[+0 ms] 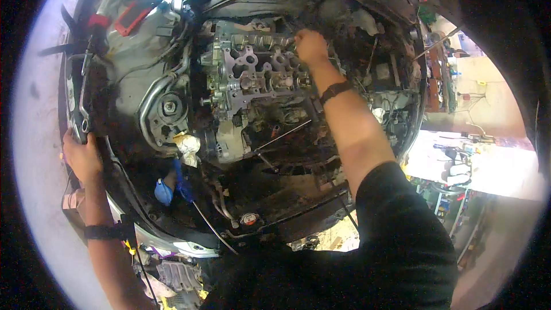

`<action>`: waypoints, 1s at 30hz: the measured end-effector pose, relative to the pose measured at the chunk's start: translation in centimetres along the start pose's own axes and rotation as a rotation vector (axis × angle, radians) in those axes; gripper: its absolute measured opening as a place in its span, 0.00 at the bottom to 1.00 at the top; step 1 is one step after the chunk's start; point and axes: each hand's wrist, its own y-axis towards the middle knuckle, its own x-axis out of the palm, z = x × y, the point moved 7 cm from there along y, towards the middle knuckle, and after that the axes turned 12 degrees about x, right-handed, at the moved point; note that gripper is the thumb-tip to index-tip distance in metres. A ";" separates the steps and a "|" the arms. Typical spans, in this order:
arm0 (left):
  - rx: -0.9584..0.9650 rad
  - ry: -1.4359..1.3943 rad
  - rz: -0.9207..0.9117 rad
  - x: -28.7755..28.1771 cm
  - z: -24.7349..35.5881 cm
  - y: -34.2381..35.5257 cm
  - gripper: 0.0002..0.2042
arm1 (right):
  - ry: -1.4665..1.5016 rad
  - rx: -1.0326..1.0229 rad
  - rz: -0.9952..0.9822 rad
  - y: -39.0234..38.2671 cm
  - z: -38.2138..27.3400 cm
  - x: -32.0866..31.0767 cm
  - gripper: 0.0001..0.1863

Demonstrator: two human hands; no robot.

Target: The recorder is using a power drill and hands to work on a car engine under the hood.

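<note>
My left hand (83, 159) grips the left fender edge beside the ring end of a long metal wrench (85, 116); whether it also holds the wrench is unclear. My right hand (310, 46) reaches to the upper row of the exposed engine's cylinder head (247, 83), fingers bent together at the metal parts, their tips too small to make out. The head's flat metal face has several round openings. Below it a long thin metal bar (287, 135) lies across the engine.
A red-and-black tool with a blue light (138, 11) sits at upper left. A blue cap (163, 192), crumpled pale material (187, 149) and hoses surround the engine within the bay's dark rim. Cluttered shelving (436, 74) stands beyond the right fender; assorted parts (178, 278) lie below.
</note>
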 end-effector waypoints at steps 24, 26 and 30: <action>-0.061 0.010 -0.030 0.1 0.4 0.2 0.30 | -0.218 -0.103 -0.172 -0.7 -8.0 1.0 0.16; -0.036 0.006 -0.033 0.1 0.4 0.3 0.30 | -0.214 -0.127 -0.167 -1.0 -8.3 0.6 0.16; -0.056 0.041 -0.054 0.4 -0.4 0.2 0.30 | -0.082 -0.072 -0.178 -0.7 -7.4 0.5 0.19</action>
